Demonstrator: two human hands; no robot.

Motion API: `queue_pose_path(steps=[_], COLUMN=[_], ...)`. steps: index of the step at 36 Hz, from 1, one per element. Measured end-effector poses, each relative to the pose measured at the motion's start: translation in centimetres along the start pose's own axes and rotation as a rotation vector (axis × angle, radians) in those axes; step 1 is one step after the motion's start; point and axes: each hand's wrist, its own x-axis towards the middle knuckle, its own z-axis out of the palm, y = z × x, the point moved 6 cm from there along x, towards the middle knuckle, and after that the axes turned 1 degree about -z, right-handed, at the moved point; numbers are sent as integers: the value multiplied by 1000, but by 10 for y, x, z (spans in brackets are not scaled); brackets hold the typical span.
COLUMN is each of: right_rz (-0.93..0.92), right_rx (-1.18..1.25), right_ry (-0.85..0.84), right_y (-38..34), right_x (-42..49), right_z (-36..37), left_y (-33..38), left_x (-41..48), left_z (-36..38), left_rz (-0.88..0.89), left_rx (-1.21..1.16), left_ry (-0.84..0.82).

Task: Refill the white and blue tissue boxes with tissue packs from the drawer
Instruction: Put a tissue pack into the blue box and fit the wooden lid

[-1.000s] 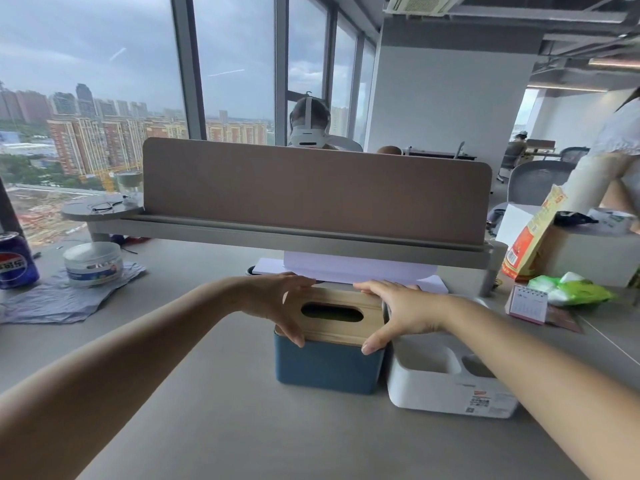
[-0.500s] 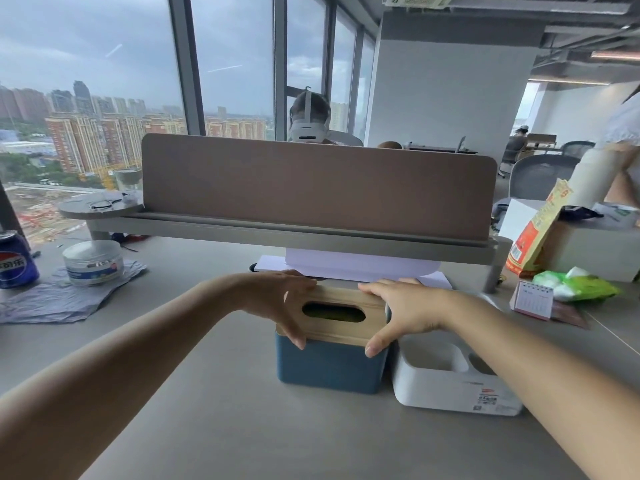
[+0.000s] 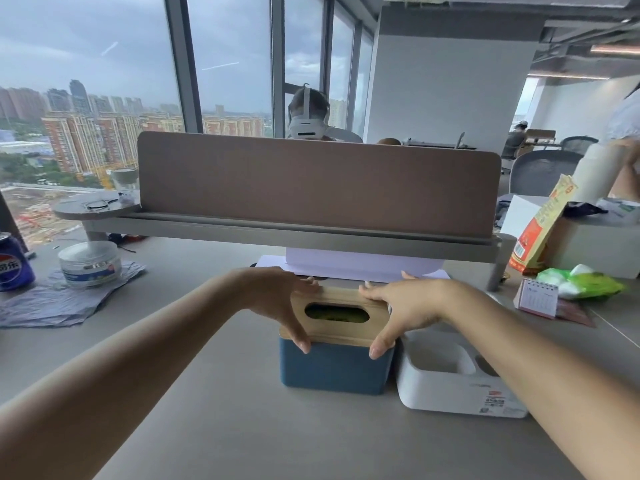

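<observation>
Fingers (image 3: 301, 337) of the left hand (image 3: 273, 299) curl over the left end of the wooden lid (image 3: 337, 318), thumb at the near edge, other fingers along the far edge. Right hand (image 3: 405, 306) does the same on the right end, thumb tip at the near right corner. Both hands are wrapped on the lid, half closed, w/ the lid between them.

Head view, only one given: lid sits on top of the blue tissue box (image 3: 334, 368), near edge roughly level w/ the box rim; can't tell if fully seated. Oval slot in the lid shows something green inside. Blue box stands on the grey desk (image 3: 277, 438), center of frame. White tissue box (image 3: 457, 386) is just beside it on the right, touching or nearly so, lid off, inside looks bare w/ a smaller side compartment.

Behind the boxes, white paper (image 3: 363, 265) lies under a raised grey shelf (image 3: 294, 233) w/ a brown divider panel (image 3: 311, 181). Left side of desk: round white tub (image 3: 90, 263) on crumpled grey-blue paper (image 3: 59, 299), blue soda can (image 3: 14, 263) at the frame edge. Right side: small desk calendar (image 3: 536, 297), green packs (image 3: 585, 282), orange-yellow bag (image 3: 540, 226) leaning on a white box. Drawer not seen.
</observation>
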Motion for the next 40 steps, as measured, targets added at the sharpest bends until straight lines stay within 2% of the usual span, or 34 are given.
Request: queue_pose_path(steps=[3, 8, 15, 21, 26, 33, 40], right_rz=[-14, -66, -97, -84, -75, -45, -63], right_rx=[17, 159, 101, -18, -30, 28, -27], right_ry=[-11, 60, 321, 558, 540, 515, 523], right_y=[-3, 2, -1, 1, -2, 0, -5], right_x=[-4, -11, -30, -50, -51, -55, -56], right_z=[0, 11, 15, 15, 21, 22, 22], left_y=[-3, -22, -34, -44, -39, -28, -19], left_x=[1, 1, -15, -36, -41, -46, -52], left_z=[4, 23, 46, 63, 66, 67, 59], left_rz=[7, 43, 117, 99, -7, -5, -39], left_rx=[-10, -228, -528, -509, -493, -486, -499], left_ry=[-3, 16, 304, 539, 518, 527, 518])
